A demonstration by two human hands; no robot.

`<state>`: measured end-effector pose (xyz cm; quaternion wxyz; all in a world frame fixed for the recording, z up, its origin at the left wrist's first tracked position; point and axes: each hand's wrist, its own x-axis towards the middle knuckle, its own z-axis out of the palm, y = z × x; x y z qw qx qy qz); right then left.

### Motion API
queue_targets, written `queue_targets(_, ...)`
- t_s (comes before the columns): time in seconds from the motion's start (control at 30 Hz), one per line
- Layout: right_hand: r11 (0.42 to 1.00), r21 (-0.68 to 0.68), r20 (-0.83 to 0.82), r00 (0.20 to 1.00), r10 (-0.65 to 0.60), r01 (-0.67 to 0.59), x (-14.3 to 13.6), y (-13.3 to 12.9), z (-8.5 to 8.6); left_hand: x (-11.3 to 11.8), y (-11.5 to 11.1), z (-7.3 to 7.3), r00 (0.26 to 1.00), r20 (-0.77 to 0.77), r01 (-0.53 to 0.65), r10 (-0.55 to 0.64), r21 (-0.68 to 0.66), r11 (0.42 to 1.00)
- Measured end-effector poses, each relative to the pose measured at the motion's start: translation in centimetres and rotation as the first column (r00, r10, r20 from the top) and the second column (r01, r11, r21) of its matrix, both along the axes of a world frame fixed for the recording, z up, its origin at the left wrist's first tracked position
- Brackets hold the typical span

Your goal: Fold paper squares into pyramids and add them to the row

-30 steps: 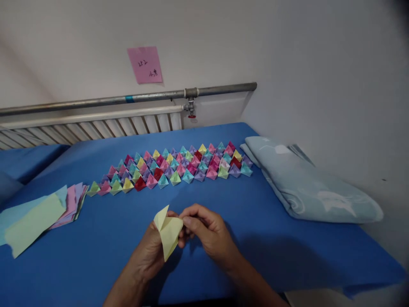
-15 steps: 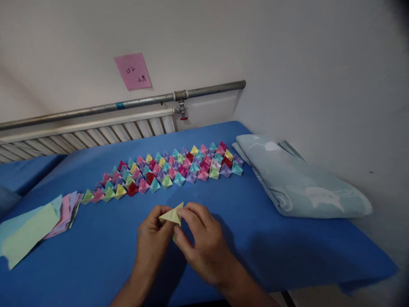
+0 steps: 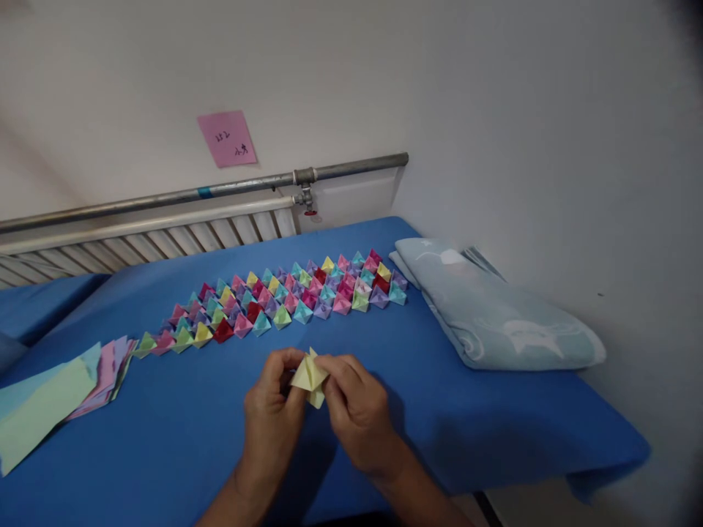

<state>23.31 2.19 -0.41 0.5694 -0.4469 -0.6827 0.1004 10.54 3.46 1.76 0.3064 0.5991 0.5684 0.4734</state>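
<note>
Between my hands, above the blue sheet (image 3: 181, 432), is a pale yellow folded paper (image 3: 310, 376) with pointed flaps at its top and lower side. My left hand (image 3: 274, 402) pinches its left side, thumb in front and fingers partly hidden behind. On the right side, my right hand (image 3: 356, 410) grips the paper's edge between thumb and fingertips. Beyond the hands, rows of small folded paper boats (image 3: 302, 312) in many colours stand close together on the sheet.
Loose coloured paper sheets (image 3: 49, 399) lie fanned at the left. A folded light blue blanket (image 3: 505, 322) rests at the right against the wall. Behind the bed run a metal pipe (image 3: 247, 183) and a white radiator (image 3: 209, 236). A pink note (image 3: 227, 139) hangs on the wall.
The folded paper has turned from a flat triangle into a more opened shape with its flaps spread. Both hands have shifted slightly right, and the camera view has moved a little.
</note>
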Motion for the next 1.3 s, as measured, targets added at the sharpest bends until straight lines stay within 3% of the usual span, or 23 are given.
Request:
queue_targets(0.13,0.998,0.054,-0.12,0.992,0.046,-0.04,0.0,-0.1,0.1,0.1,-0.5,0.4,0.976,0.211,0.079,-0.062,-0.073,0.994)
queue_targets(0.23,0.997,0.073,-0.134,0.99,0.044,-0.034,-0.2,-0.1,0.2,-0.2,-0.9,0.8,0.96,0.275,0.083,-0.047,-0.119,0.989)
queue_targets(0.33,0.995,0.093,-0.106,0.994,0.033,-0.023,-0.4,0.0,0.1,-0.7,-1.2,0.9,0.988,0.149,0.059,-0.031,-0.185,0.981)
queue_targets(0.47,0.991,0.132,-0.051,0.999,0.014,-0.007,-0.5,0.1,-0.2,-1.4,-1.2,0.6,0.993,-0.074,-0.097,0.086,-0.154,0.983)
queue_targets(0.6,0.99,0.139,-0.031,1.0,0.006,-0.001,-0.7,0.0,-0.4,-1.7,-1.1,-0.1,0.998,0.033,-0.049,0.054,-0.141,0.989)
queue_targets(0.77,0.993,0.113,-0.04,0.999,0.025,-0.021,-0.5,-0.2,-0.3,-1.6,-1.3,-0.2,1.0,0.009,-0.03,0.03,0.053,0.998)
queue_targets(0.93,0.993,0.088,-0.135,0.987,0.089,-0.077,-0.2,0.0,0.1,-1.4,-1.2,0.6,0.993,-0.11,0.069,-0.035,0.318,0.946)
queue_targets(1.3,0.99,0.023,-0.333,0.933,0.136,-0.136,0.2,0.1,-0.1,-2.0,-1.5,1.8,0.949,-0.207,0.299,-0.238,0.357,0.885)
